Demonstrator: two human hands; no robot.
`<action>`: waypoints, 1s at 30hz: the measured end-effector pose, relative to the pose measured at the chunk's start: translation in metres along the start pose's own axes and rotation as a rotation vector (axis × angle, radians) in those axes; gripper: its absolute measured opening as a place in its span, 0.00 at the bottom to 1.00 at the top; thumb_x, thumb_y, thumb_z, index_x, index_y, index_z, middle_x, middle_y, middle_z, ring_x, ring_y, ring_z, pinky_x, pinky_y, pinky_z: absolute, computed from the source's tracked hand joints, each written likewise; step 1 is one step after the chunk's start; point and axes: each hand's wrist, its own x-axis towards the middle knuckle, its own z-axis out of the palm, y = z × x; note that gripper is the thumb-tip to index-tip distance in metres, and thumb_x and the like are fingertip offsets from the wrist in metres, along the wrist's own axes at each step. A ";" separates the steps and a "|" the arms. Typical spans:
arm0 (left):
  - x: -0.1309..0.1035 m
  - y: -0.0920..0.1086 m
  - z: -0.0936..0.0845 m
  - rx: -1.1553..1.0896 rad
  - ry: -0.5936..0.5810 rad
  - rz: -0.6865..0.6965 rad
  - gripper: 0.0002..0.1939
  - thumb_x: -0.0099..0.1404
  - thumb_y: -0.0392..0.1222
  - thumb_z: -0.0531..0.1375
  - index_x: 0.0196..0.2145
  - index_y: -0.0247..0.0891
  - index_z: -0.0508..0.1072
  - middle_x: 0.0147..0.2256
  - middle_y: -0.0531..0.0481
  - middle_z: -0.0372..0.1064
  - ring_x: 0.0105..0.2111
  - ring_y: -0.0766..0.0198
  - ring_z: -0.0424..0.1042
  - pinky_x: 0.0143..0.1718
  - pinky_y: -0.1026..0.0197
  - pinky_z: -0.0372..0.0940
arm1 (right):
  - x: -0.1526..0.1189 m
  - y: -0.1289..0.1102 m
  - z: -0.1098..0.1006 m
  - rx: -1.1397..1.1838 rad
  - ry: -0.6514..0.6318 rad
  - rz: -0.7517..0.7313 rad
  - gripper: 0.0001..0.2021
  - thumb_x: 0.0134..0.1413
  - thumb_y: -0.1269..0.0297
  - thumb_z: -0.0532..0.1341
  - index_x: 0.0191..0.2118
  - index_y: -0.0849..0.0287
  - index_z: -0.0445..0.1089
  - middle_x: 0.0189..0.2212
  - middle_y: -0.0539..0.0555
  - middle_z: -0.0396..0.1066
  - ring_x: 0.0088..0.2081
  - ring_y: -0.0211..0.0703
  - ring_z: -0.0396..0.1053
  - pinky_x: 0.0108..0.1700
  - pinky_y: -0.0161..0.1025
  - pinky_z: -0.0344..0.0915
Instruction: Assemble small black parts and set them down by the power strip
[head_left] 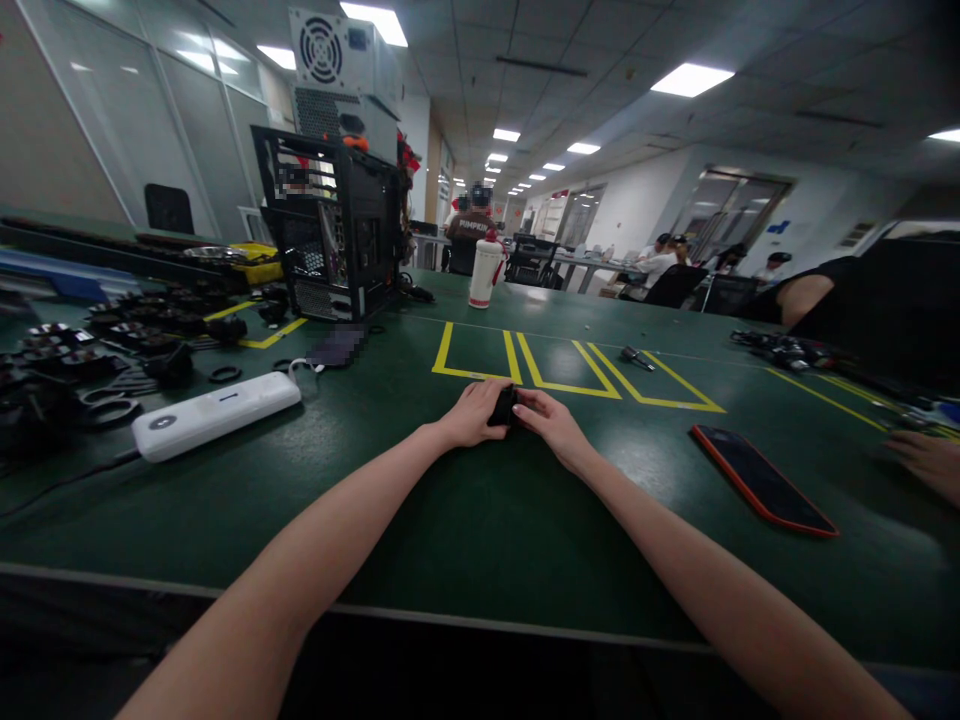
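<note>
Over the green table (487,540), 2 bare forearms (322,520) stretch forward and converge. The left hand (476,413) clasps a small black part (504,405) just nearside of the yellow tape (465,374); the right hand (551,420) touches its right side with bent fingers, whether pinching I cannot tell.

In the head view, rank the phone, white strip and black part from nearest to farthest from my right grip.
1. Black part: just left of the right grip.
2. Phone: to its right.
3. White strip: far left.
</note>
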 end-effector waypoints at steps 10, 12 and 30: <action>0.000 0.000 0.000 -0.004 0.010 0.004 0.34 0.49 0.41 0.59 0.52 0.35 0.49 0.49 0.40 0.55 0.50 0.53 0.57 0.52 0.50 0.50 | -0.005 -0.003 0.002 0.001 0.025 -0.038 0.13 0.41 0.60 0.62 0.35 0.56 0.64 0.36 0.51 0.67 0.40 0.40 0.66 0.46 0.44 0.62; 0.001 0.001 0.000 -0.009 0.011 0.001 0.34 0.49 0.41 0.59 0.52 0.35 0.49 0.48 0.40 0.56 0.50 0.53 0.57 0.52 0.50 0.50 | -0.002 -0.002 0.003 -0.006 0.046 -0.013 0.13 0.41 0.59 0.62 0.35 0.56 0.64 0.35 0.51 0.67 0.38 0.40 0.67 0.44 0.44 0.63; 0.000 0.001 -0.002 -0.015 0.008 -0.007 0.34 0.50 0.41 0.58 0.52 0.35 0.49 0.48 0.41 0.56 0.50 0.53 0.57 0.52 0.49 0.50 | 0.000 0.001 0.003 0.014 0.047 -0.026 0.12 0.42 0.60 0.62 0.35 0.56 0.64 0.36 0.51 0.68 0.41 0.41 0.66 0.47 0.44 0.62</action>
